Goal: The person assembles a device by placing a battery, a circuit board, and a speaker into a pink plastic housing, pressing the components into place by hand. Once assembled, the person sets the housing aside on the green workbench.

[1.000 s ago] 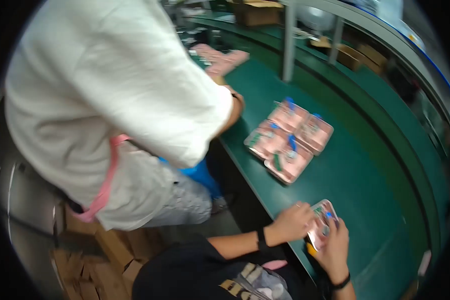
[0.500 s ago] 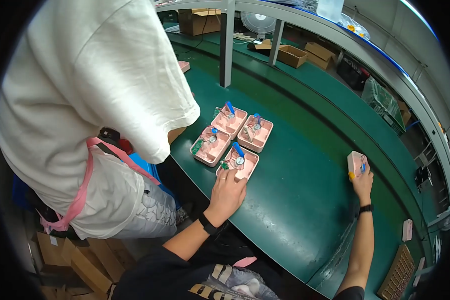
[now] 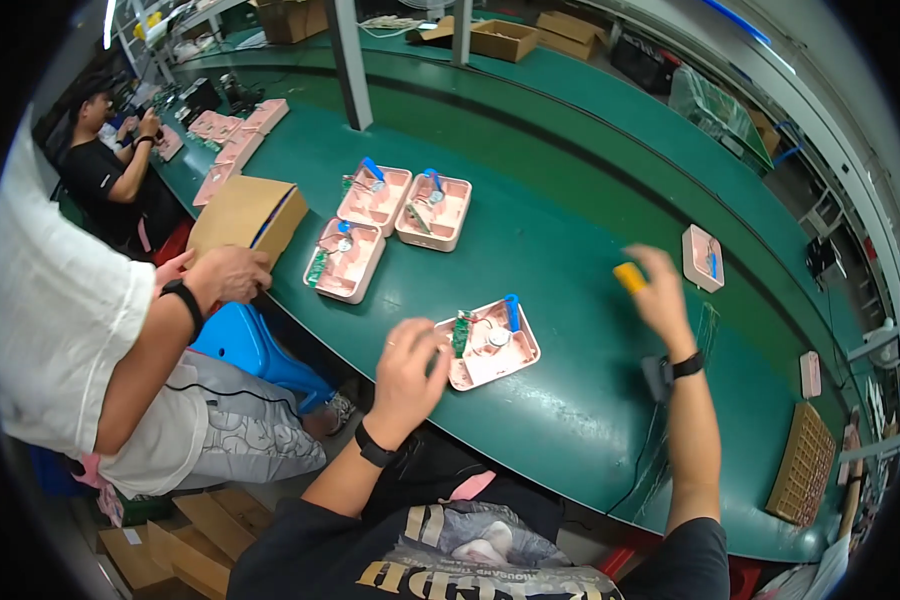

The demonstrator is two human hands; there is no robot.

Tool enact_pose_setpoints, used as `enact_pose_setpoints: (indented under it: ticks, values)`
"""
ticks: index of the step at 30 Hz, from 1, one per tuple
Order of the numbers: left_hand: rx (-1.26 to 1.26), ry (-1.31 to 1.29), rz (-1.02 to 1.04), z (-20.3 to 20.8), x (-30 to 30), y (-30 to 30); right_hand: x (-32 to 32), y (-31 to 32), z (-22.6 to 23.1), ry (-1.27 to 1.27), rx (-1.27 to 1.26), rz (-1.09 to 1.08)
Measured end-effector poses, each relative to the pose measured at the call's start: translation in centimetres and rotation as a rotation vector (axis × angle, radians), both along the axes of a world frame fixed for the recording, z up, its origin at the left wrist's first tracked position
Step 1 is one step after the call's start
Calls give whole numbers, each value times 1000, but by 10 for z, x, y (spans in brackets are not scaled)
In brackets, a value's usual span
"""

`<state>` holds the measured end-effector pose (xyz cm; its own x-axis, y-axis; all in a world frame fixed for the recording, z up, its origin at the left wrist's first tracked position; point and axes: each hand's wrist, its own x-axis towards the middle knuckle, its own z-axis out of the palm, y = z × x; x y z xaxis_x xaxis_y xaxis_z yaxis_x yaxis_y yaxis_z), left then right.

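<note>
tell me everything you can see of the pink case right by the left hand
The pink case looks like molded plastic: a shallow, round-cornered box, open side up, lying angled on the green tabletop. Inside are a green circuit board, a pale round part, a blue cylinder and thin wires. The left hand overlaps its left edge; contact is unclear.

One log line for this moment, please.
left hand: beside open pink casing, contact unclear | right hand: yellow piece on thumb side | three similar casings: grouped
</note>
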<state>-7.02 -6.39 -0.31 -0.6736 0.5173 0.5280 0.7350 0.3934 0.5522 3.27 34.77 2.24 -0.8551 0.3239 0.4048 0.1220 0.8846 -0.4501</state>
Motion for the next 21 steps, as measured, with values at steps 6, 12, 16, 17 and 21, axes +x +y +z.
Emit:
enact_pose_setpoints:
  ticks: [6, 12, 16, 17, 21]
  values:
    - [-180, 3, 25, -5, -12, 32, -26, -131, -6, -172, -438, 281]
    - [-63, -282, -138, -17, -24, 32, -20, -139, -8, 95, -208, 288]
    - [45, -491, -182, -21, -31, 43, -19, -120, 6, -234, -669, 141]
    - [47, -489, -192, -21, -33, 47, -17, -111, 4, -230, -665, 132]
    - [28, -511, -252, -22, -39, 58, -11, -91, -6, -295, -142, 155]
